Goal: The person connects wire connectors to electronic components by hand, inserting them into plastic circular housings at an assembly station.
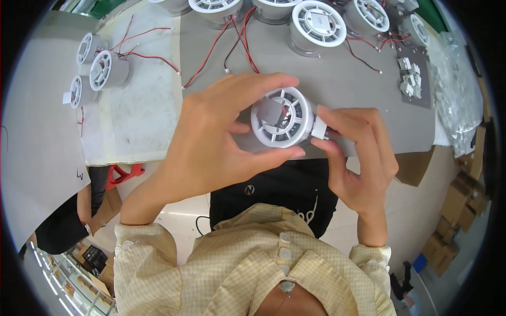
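Note:
Near the table's front edge, my left hand (211,131) is wrapped round a white round fan-like unit (301,113), thumb below and fingers above. Its spoked end, with a grey square centre and short red and black wires, faces left. At the unit's right side my right hand (363,152) pinches a small white block (319,128) between thumb and fingertips. Dark wires show just behind the block. Whether the block touches the unit or stands slightly apart I cannot tell.
Several similar white units with red and black leads, such as one spoked unit (318,23), stand along the table's far side. More units (108,71) lie at the left. Small white blocks (410,79) are piled at the right, beside clear plastic bags (456,95). Cardboard boxes (458,205) stand beyond.

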Action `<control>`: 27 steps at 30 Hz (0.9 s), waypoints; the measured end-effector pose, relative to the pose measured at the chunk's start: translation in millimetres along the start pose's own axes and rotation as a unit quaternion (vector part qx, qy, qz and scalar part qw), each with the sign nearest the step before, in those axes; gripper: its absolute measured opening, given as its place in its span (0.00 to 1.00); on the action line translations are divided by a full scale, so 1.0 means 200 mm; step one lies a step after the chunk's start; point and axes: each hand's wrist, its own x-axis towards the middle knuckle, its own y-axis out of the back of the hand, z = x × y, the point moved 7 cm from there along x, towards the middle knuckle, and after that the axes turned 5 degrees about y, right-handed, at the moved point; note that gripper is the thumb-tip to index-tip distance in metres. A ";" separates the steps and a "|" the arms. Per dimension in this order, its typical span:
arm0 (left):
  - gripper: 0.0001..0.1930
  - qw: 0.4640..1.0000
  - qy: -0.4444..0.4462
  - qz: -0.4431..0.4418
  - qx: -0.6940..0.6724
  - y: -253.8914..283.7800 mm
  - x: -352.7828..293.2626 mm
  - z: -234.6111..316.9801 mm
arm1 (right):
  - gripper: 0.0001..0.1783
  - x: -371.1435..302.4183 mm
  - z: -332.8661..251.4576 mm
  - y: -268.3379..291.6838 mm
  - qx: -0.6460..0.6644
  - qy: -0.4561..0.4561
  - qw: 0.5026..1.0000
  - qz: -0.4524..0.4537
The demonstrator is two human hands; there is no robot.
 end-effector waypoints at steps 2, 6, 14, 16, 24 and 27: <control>0.35 1.000 -0.001 0.003 -0.012 0.00 0.00 -0.01 | 0.20 0.01 -0.01 0.00 -0.009 -0.002 0.998 -0.059; 0.34 1.000 -0.018 -0.006 0.004 0.00 0.01 0.01 | 0.20 0.02 -0.01 0.00 -0.005 0.021 0.996 -0.083; 0.35 0.998 -0.047 -0.001 0.036 0.02 -0.01 0.05 | 0.21 0.02 -0.05 0.00 -0.036 0.004 0.998 -0.052; 0.34 0.996 -0.059 0.023 0.060 0.04 -0.02 0.10 | 0.20 0.05 -0.07 0.03 -0.042 0.029 0.998 -0.048; 0.35 0.981 -0.116 0.129 0.082 0.26 -0.09 0.36 | 0.25 0.29 -0.27 0.20 -0.030 0.167 0.985 0.026; 0.36 0.974 -0.141 0.151 0.092 0.29 -0.14 0.45 | 0.22 0.31 -0.32 0.25 -0.006 0.172 0.983 0.057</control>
